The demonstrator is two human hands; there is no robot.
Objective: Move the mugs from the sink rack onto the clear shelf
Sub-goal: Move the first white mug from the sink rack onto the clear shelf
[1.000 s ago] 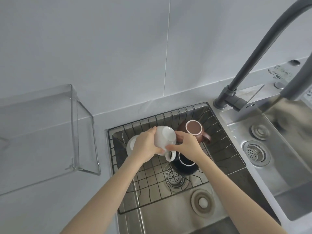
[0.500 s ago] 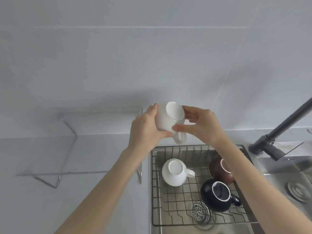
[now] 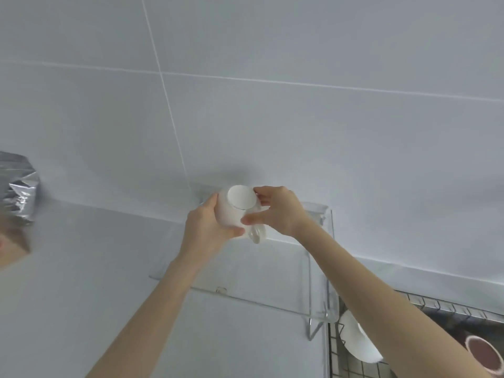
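Both hands [image 3: 240, 222] gripping white mug [image 3: 234, 208], above clear shelf [image 3: 272, 282]

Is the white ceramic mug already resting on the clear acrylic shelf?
No, both the left hand and right hand hold the white ceramic mug in the air above the clear acrylic shelf.

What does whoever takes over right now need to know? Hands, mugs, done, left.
Left hand: wrapped around the body of the round white ceramic mug.
Right hand: pinching the same mug at its rim side.
Mug is upside down, base toward the camera, handle down, held over the clear acrylic shelf; contact with the shelf cannot be told.
Done: no mug seen standing on the shelf.
Left: set this one down, then fetch the second white mug and the brown mug from the wire sink rack.
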